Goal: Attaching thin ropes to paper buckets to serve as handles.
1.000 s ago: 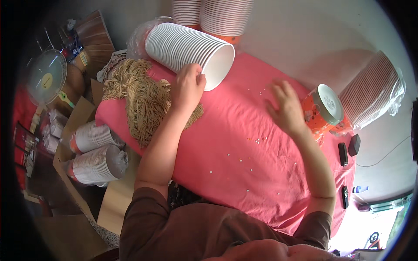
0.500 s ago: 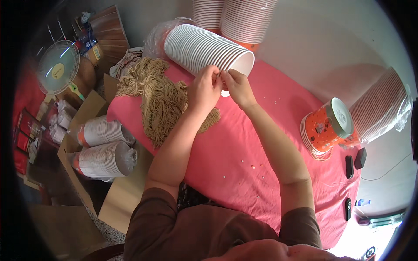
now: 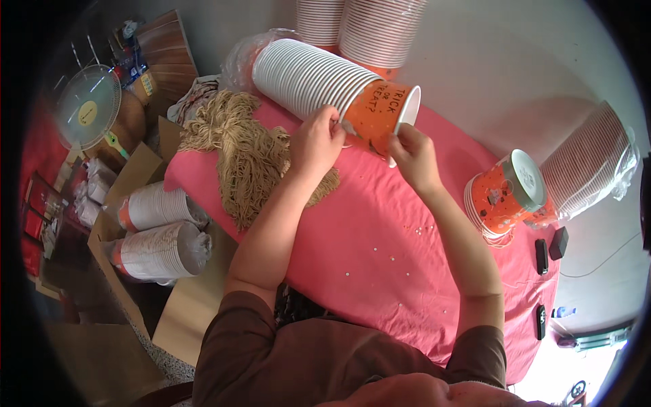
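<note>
A stack of nested white-rimmed paper buckets (image 3: pixel 305 76) lies on its side at the far middle of the table. Its outermost orange printed paper bucket (image 3: pixel 374 112) is drawn partly out, tilted to the right, with its mouth turned away from the stack. My right hand (image 3: pixel 417 159) is closed on this bucket's rim. My left hand (image 3: pixel 317 141) is closed at the stack's near-side edge, where the orange wall emerges; its fingertips are partly hidden. Left of that hand lies a bundle of tan cords (image 3: pixel 241 159).
Pink cloth (image 3: pixel 352 237) covers the table, with small white bits scattered on it. To the right stand an upturned orange bucket (image 3: pixel 498 193) and a bagged bucket stack (image 3: pixel 590 163). More stacks (image 3: pixel 380 30) stand behind. An opened carton (image 3: pixel 119 271) with wrapped stacks is at left.
My right hand has moved right and toward me, drawing the orange bucket partway out of the stack. My left hand has stayed almost in place.
</note>
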Available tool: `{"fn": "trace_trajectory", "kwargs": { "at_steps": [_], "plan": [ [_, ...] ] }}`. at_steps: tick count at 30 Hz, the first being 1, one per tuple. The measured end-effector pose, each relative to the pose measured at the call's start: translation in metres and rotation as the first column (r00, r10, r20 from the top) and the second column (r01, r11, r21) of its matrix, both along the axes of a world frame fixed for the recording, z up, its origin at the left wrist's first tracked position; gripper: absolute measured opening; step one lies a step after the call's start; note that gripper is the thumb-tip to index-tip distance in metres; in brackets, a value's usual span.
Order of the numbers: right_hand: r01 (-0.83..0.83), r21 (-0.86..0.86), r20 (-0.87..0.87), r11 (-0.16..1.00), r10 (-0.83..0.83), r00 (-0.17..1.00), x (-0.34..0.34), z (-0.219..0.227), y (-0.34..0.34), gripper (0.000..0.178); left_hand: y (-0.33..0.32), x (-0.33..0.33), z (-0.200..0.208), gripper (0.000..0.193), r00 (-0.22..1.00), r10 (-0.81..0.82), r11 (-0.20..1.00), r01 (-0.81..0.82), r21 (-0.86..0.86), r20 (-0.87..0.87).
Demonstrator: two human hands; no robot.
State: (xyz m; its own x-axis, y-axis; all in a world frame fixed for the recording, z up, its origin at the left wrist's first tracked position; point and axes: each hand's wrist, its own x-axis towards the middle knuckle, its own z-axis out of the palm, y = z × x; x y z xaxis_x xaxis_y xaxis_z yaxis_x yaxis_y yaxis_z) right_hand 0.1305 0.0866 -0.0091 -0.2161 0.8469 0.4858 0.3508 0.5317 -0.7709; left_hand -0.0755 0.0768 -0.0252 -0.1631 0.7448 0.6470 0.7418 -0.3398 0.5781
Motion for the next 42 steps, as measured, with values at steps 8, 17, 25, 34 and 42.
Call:
{"fn": "trace_trajectory", "kwargs": {
  "at_steps": [8, 17, 25, 34, 42],
  "plan": [
    [-0.110, -0.092, -0.241, 0.990, 0.085, 0.967, 0.073, 0.022, -0.041, 0.016, -0.017, 0.018, 0.014, 0.017, 0.974, -0.222, 0.939, 0.225, 0.259, -0.041],
    [-0.204, -0.164, -0.217, 0.965, 0.166, 0.962, 0.098, 0.036, -0.060, 0.018, -0.041, 0.057, 0.013, 0.077, 0.826, -0.561, 0.810, 0.559, 0.175, -0.043],
    [-0.227, 0.002, 0.130, 0.974, 0.225, 0.966, 0.082, 0.051, -0.090, 0.022, -0.043, 0.058, 0.007, 0.125, 0.806, -0.590, 0.801, 0.592, 0.088, -0.045],
    [-0.232, 0.398, 0.360, 0.887, 0.081, 0.929, 0.067, 0.036, -0.095, 0.019, -0.044, 0.067, 0.013, 0.125, 0.781, -0.623, 0.782, 0.622, 0.043, 0.038],
    [-0.263, 0.439, 0.440, 0.859, 0.050, 0.897, 0.067, 0.044, -0.104, 0.026, -0.044, 0.065, 0.014, 0.120, 0.786, -0.618, 0.786, 0.618, 0.021, 0.027]
  ]
}}
